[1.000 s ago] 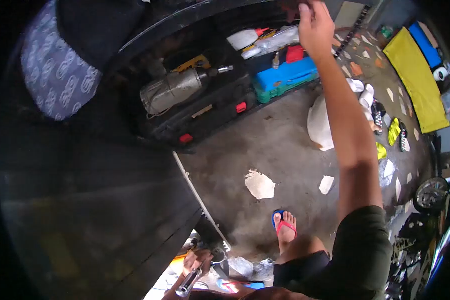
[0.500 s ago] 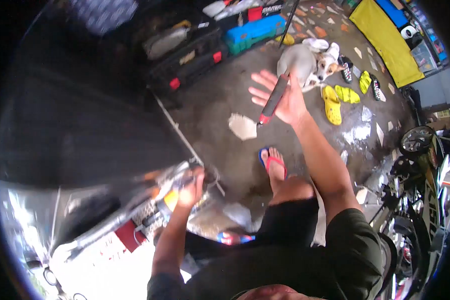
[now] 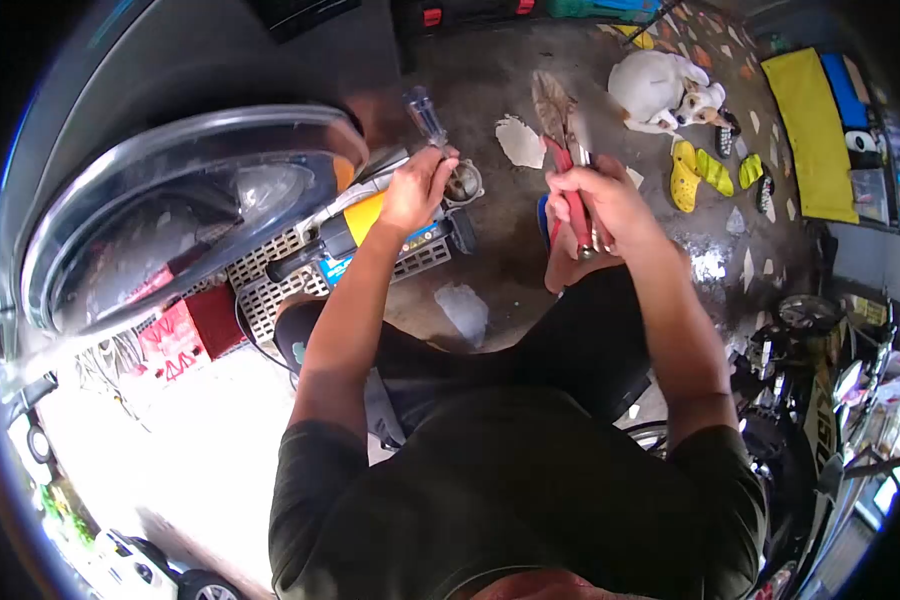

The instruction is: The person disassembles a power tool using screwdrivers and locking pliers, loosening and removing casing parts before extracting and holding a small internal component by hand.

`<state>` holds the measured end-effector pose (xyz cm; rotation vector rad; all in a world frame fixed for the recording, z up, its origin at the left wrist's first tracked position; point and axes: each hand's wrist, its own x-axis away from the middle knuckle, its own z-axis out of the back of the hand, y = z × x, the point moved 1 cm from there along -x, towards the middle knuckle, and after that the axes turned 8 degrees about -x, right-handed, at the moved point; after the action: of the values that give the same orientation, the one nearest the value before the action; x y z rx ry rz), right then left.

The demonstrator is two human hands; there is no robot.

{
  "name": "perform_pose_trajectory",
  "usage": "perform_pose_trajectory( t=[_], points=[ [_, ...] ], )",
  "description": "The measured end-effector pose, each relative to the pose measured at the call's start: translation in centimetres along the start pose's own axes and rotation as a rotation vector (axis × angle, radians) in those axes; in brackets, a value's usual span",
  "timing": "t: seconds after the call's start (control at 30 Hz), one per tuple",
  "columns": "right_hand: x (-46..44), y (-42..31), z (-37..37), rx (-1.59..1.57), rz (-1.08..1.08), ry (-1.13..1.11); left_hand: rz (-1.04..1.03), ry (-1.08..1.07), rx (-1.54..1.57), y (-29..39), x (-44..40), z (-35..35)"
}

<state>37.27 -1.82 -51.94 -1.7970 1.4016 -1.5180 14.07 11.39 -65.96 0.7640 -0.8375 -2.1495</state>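
Observation:
My right hand (image 3: 610, 205) is closed round the red handles of a pair of pliers (image 3: 560, 140), whose worn, brownish jaws point away from me and are slightly blurred. My left hand (image 3: 417, 190) is closed too, its fingertips pinching the lower end of a clear, bluish-handled tool that looks like a screwdriver (image 3: 425, 115). Just right of the left fingers is a small round metal cup (image 3: 463, 185). Under the left wrist lies a yellow and blue box (image 3: 365, 218) on a white perforated crate (image 3: 425, 260).
A large clear curved lamp cover (image 3: 200, 210) fills the left side. A red box (image 3: 213, 322) stands below it. On the floor are a white dog (image 3: 655, 90), yellow clogs (image 3: 684, 175) and a pale flat piece (image 3: 520, 142). Bicycle parts (image 3: 810, 315) crowd the right edge.
My right hand was spread with a dark-and-red-handled tool across its palm; it now grips red-handled pliers. My left hand has moved up and right. The view has shifted.

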Motion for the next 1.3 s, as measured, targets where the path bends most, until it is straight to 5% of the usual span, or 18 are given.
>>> perform_pose_trajectory(
  t=[0.17, 0.3, 0.67, 0.87, 0.97, 1.0, 1.1, 1.2, 1.3],
  points=[
    [-2.0, 0.3, -2.4, -0.254, 0.216, 0.098, -0.059, 0.068, -0.015, -0.4, -0.1, -0.5],
    [-1.3, 1.3, -2.0, -0.195, 0.167, 0.117, -0.083, 0.053, -0.051, -0.1, -0.3, -0.2],
    [1.0, 1.9, -4.1, 0.379, 0.552, 0.157, -0.134, 0.037, -0.045, 0.2, -0.2, -0.1],
    [2.4, 0.7, -4.6, -0.136, 0.162, -0.144, -0.214, 0.041, -0.074, -0.6, -0.2, -0.4],
    [3.1, -0.3, -5.2, -0.063, 0.174, -0.082, -0.236, 0.049, -0.055, -0.6, -0.1, -0.4],
    [3.2, -1.3, -5.1, 0.27, 0.199, -0.015, -0.218, 0.031, -0.081, -0.5, 0.0, -0.2],
    [4.7, -4.1, -7.0, 0.938, 0.754, 0.191, -0.221, 0.033, -0.07, -0.5, 0.1, -0.1],
    [5.3, -6.5, -8.3, 0.929, 1.111, 0.246, -0.227, 0.024, -0.095, -0.8, 0.0, -0.3],
    [4.1, -5.1, -8.5, 1.103, 0.881, 0.342, -0.267, 0.066, -0.076, -0.9, 0.1, -0.4]
  ],
)
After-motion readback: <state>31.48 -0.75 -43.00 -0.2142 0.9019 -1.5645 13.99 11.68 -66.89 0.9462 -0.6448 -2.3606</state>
